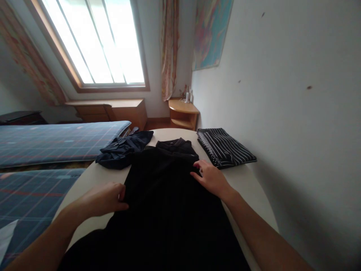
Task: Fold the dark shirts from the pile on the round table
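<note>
A black collared garment [166,203] lies spread flat on a pale round table [248,184], its collar pointing away from me. My left hand [105,197] rests at the garment's left edge, fingers curled and pinching the cloth. My right hand [210,177] lies on the garment's right shoulder area, fingers stretched out flat on the fabric.
A crumpled dark blue garment [124,150] sits at the table's far left. A folded black-and-white striped cloth [224,147] lies at the far right, near the wall. Beds with plaid covers [53,141] stand to the left. A wooden corner shelf [183,113] and a window are beyond.
</note>
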Motion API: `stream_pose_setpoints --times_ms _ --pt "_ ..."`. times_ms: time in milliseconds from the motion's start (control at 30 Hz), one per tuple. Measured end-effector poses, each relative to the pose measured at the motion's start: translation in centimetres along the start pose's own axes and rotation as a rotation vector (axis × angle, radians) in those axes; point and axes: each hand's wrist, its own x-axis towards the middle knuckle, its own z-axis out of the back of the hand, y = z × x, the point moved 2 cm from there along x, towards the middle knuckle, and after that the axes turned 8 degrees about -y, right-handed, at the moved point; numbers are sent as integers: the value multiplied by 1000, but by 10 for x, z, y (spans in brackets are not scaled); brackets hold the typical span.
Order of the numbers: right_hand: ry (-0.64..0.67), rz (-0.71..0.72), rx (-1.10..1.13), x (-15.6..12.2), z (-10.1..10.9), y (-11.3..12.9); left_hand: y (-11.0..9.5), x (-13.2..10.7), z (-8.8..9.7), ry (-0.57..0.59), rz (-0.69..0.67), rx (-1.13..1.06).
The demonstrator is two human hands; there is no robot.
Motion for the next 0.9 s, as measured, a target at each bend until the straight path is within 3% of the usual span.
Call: stream_pose_setpoints --times_ms 67,200,300,400,467,733,900 --pt "-21 80 54 0 -7 -1 -6 19 15 -181 -62 -6" --pt "91 137 73 -2 -15 0 -17 71 36 -624 -213 -3" --pt "137 155 67 -3 -13 4 -20 111 42 -734 -157 36" --pt "150 148 78 -2 -10 6 -18 141 43 -679 2 77" --pt "149 142 96 -1 -8 6 -16 156 41 -629 40 80" --pt "156 144 110 0 -8 1 -10 199 25 -433 -29 56" --pt "180 146 106 1 -6 3 -10 209 24 -393 -114 20"
